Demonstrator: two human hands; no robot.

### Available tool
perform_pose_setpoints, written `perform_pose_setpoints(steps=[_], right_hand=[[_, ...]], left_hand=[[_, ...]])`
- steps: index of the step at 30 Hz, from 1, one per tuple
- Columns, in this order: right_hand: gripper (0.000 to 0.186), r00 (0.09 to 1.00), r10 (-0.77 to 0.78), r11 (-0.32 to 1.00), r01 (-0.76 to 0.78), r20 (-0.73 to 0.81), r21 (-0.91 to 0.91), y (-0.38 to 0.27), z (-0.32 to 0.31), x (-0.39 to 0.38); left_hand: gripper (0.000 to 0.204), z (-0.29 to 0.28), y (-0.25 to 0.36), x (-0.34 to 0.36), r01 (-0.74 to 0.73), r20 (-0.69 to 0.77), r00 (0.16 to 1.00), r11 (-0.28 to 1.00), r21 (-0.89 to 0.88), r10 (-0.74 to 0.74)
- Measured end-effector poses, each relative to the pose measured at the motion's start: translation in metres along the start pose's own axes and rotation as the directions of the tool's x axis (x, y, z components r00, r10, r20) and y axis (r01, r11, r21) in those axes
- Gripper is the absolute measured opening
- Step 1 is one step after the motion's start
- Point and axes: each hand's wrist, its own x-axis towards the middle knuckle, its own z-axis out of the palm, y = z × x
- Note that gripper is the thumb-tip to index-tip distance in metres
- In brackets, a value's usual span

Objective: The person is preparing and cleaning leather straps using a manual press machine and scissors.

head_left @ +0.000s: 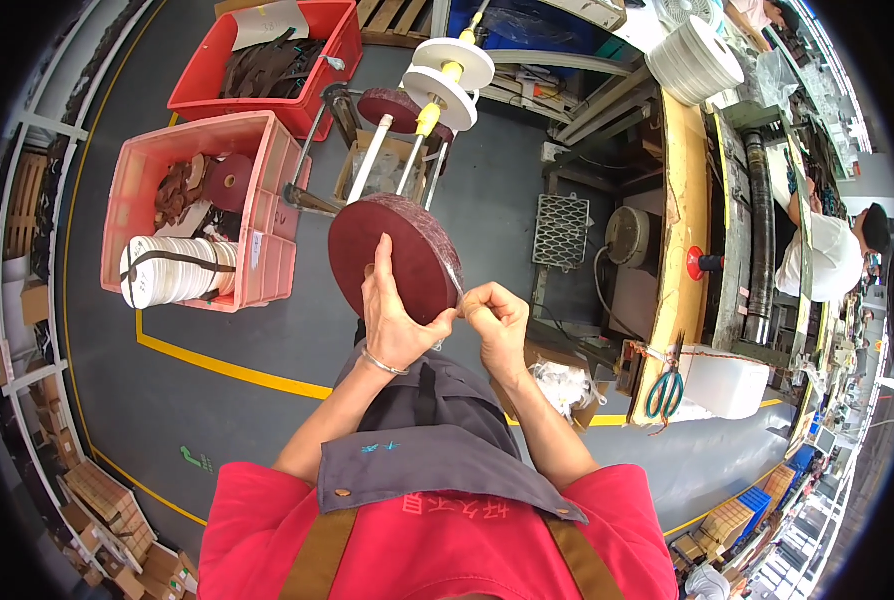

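A large dark red roll of tape-like strip (407, 245) is held upright in front of me. My left hand (392, 315) grips the flat face of the roll, fingers spread up across it. At the roll's lower right edge, my right hand (497, 320) pinches the thin loose end of the strip. Both hands meet just below the roll. Behind the roll stands a spindle rack (437, 95) with white discs, yellow hubs and another dark red roll on it.
Two red-pink crates (267, 180) at the left hold white and brown rolls. A wooden workbench (682, 250) with a red button, green scissors (667, 390) and a white box is at the right. Another person (832, 255) works far right. Yellow lines mark the grey floor.
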Motion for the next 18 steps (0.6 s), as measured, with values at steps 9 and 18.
perform_pose_setpoints(steps=[9,18], right_hand=[[0.006,0.984,0.146,0.982,-0.132,0.102,-0.134,-0.012,0.0,0.004],[0.007,0.97,0.138,0.989,-0.147,0.198,0.034,-0.015,-0.001,0.006]], left_hand=[[0.104,-0.006,0.002,0.002,-0.118,-0.057,0.99,0.979,0.168,0.129],[0.105,-0.011,0.003,0.002,-0.097,-0.035,0.994,0.99,0.099,0.1]])
